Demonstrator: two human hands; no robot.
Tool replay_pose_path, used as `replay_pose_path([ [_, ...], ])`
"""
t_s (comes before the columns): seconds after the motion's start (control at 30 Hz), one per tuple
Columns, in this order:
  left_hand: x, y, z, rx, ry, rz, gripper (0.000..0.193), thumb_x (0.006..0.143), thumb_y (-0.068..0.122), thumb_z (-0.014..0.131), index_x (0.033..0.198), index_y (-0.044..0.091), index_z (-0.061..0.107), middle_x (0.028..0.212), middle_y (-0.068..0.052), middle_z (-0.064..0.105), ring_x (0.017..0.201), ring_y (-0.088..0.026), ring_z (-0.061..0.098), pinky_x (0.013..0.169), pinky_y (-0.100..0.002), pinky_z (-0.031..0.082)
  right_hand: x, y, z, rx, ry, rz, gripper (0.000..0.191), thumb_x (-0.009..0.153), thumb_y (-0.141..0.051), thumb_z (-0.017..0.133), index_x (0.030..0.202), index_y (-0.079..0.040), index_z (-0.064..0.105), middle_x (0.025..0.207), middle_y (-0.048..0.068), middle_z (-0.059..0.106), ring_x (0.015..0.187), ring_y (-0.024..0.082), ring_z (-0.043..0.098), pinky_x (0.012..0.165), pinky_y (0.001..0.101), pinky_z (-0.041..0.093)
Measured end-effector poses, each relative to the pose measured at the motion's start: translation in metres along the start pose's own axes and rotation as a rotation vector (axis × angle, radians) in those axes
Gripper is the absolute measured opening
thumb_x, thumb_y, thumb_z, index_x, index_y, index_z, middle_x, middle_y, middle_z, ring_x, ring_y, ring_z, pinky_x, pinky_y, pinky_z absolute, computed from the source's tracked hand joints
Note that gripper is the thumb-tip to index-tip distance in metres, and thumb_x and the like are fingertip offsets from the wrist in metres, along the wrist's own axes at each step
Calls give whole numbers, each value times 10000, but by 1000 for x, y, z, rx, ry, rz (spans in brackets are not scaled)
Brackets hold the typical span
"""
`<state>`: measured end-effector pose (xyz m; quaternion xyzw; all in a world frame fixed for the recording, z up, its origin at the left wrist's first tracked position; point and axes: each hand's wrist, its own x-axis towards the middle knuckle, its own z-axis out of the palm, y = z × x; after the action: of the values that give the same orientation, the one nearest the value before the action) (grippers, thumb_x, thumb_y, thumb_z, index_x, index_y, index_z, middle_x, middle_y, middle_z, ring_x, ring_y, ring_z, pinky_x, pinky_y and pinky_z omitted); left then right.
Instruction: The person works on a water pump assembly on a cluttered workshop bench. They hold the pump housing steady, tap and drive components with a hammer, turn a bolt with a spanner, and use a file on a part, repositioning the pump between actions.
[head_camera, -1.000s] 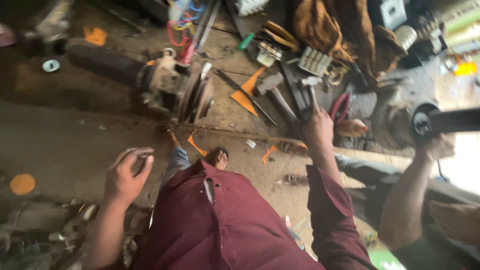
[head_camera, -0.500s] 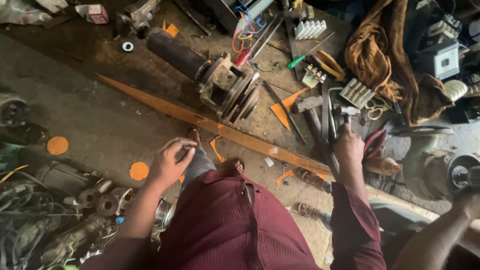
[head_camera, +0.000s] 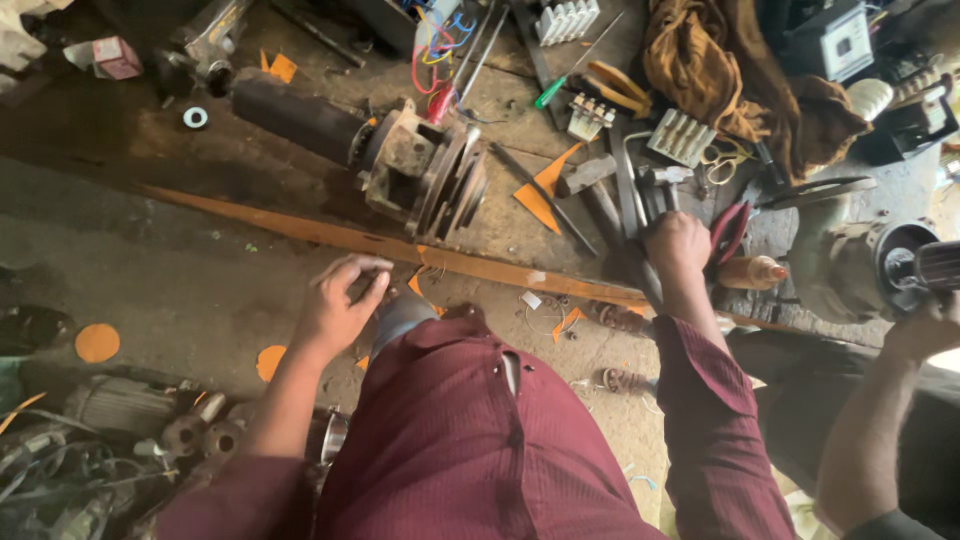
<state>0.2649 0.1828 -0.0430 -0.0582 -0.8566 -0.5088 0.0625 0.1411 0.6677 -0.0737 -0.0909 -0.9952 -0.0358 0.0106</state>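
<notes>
the left hand (head_camera: 340, 300) hangs over the dirty floor (head_camera: 180, 290), just in front of a long orange strip (head_camera: 330, 237) that runs across the ground. its fingers (head_camera: 352, 265) are curled and pinched together, narrow, and seem to hold something very small, but i cannot tell what it is.

the right hand (head_camera: 677, 245) is closed in a fist around a dark metal tool (head_camera: 628, 185), among a group of tools that lie beside each other. a hammer (head_camera: 585, 175) lies just to the side of this tool, and red pliers (head_camera: 728, 232) lie just beside the fist on the other side. both arms wear maroon sleeves (head_camera: 715, 400).

behind the strip stands a rusty motor part (head_camera: 425, 170) with round plates, joined to a dark cylinder (head_camera: 295, 115). orange scraps (head_camera: 545, 190) lie near it, and round orange discs (head_camera: 97, 342) lie on the floor well apart from the hands. a green screwdriver (head_camera: 550, 92), coloured wires (head_camera: 435, 45) and a brown cloth (head_camera: 730, 75) are at the far side.

at the edge of the view the hand of another person (head_camera: 925, 325) holds a grey motor (head_camera: 860, 265) by its shaft end.
</notes>
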Motion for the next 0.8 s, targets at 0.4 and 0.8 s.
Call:
replay_pose_path([
  [0.4, 33, -48, -60, -247, -102, -309, 178, 936, 179, 706, 1093, 98, 725, 1017, -57, 744, 666, -187, 710, 603, -319, 583, 25, -36, -23, -97, -441, 60, 390, 761, -398, 831, 1057, -144, 811, 1093, 180, 764, 1036, 380, 724, 876, 504, 577],
  [0.8, 76, -82, -124, -13, -46, 76, 138, 979, 117, 709, 1114, 93, 709, 1099, -91, 727, 1050, -265, 706, 899, -363, 559, -40, -41, -47, 243, 231, 132, 297, 1061, -267, 641, 1319, -135, 707, 1065, 185, 726, 929, 403, 692, 764, 483, 540],
])
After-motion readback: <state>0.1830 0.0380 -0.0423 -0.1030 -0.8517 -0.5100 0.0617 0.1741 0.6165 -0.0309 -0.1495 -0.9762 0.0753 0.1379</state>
